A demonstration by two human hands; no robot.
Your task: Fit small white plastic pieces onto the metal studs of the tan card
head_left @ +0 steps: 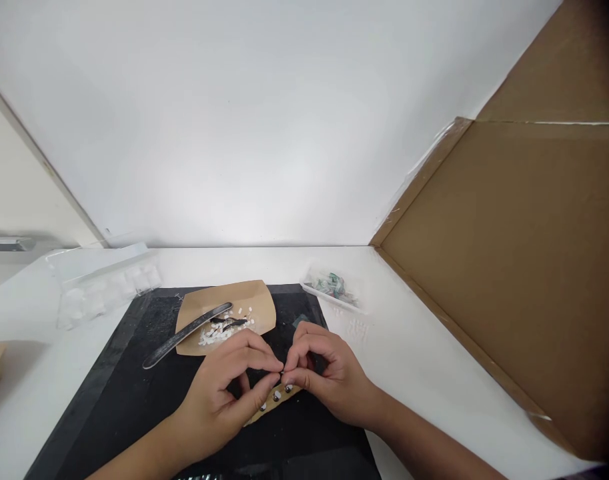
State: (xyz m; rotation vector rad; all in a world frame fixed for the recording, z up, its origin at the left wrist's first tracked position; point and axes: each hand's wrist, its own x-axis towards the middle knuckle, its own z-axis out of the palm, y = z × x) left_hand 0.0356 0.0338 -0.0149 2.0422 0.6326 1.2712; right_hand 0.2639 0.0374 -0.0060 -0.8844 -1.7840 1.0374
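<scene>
My left hand [229, 387] and my right hand [329, 373] meet over the black mat [159, 413], each in a pinch. Between their fingertips is something tiny, too small to make out. Just below the fingers lies a narrow tan strip [270, 408] bearing a few dark round knobs with white tops, partly hidden by my hands. Behind my left hand sits a brown paper tray [254, 297] with many small white nail-tip-like pieces [217, 335] and some dark strips in it. A dark curved nail file [184, 335] rests across the tray's left edge.
At the back left, a clear compartment box [109, 290] stands open with white pieces inside. A small white tray [334, 287] of greenish plastic packets is at the back right, with tiny pale pieces [357, 328] near it. A cardboard panel [509, 267] bounds the right side.
</scene>
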